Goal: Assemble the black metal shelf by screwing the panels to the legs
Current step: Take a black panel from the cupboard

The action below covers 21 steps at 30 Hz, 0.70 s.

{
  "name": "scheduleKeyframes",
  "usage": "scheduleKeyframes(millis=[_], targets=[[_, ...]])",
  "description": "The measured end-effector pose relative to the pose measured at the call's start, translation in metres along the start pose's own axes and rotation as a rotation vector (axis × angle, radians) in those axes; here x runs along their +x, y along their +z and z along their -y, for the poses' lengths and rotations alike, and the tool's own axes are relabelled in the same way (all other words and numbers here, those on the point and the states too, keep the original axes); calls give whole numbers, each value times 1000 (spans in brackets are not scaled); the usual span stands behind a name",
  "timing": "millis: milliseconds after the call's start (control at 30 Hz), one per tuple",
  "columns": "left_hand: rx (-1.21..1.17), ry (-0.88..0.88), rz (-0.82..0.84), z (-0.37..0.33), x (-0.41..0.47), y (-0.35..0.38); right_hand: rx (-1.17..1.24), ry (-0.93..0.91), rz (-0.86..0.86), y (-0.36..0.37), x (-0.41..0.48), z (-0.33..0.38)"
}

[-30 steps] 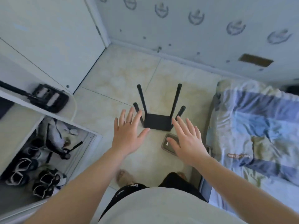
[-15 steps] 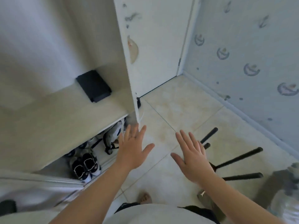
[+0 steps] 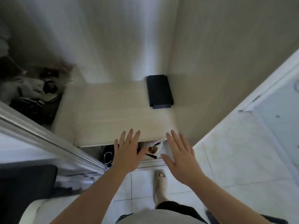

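Note:
A black metal panel [image 3: 159,91] lies flat at the back right corner of a pale wooden closet shelf [image 3: 110,113]. My left hand [image 3: 129,151] hovers at the shelf's front edge with fingers spread and straight, holding nothing. My right hand [image 3: 179,156] is beside it to the right, also flat and empty, short of the panel. The part-built shelf with its legs is out of view.
Shoes [image 3: 108,156] sit in the compartment under the shelf. A sliding door rail [image 3: 48,139] runs diagonally at left. Dark clutter [image 3: 35,94] fills the left closet section. White tiled floor [image 3: 234,151] spreads to the right, with my sandalled foot [image 3: 160,183] on it.
The view has swung left from the legged shelf on the floor to the closet. Both hands stay open and now reach toward the closet shelf holding the black panel.

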<state>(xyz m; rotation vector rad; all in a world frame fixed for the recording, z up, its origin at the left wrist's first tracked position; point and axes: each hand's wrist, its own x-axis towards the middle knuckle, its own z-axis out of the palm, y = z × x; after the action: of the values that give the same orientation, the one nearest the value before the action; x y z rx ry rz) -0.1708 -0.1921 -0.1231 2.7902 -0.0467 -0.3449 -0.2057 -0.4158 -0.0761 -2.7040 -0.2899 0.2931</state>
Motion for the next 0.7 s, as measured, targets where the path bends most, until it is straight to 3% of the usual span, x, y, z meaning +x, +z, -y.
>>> scheduleKeyframes(millis=[133, 333, 467, 700], targets=[[-38, -153, 25, 12, 40, -7, -5, 23, 89, 7, 79, -6], [-232, -314, 105, 19, 99, -7, 129, 215, 168, 30, 183, -8], [-457, -337, 133, 20, 146, -8, 118, 346, 161, 45, 228, -11], [-734, -383, 285, 21, 259, 19, -23, 413, 138, 62, 306, -46]])
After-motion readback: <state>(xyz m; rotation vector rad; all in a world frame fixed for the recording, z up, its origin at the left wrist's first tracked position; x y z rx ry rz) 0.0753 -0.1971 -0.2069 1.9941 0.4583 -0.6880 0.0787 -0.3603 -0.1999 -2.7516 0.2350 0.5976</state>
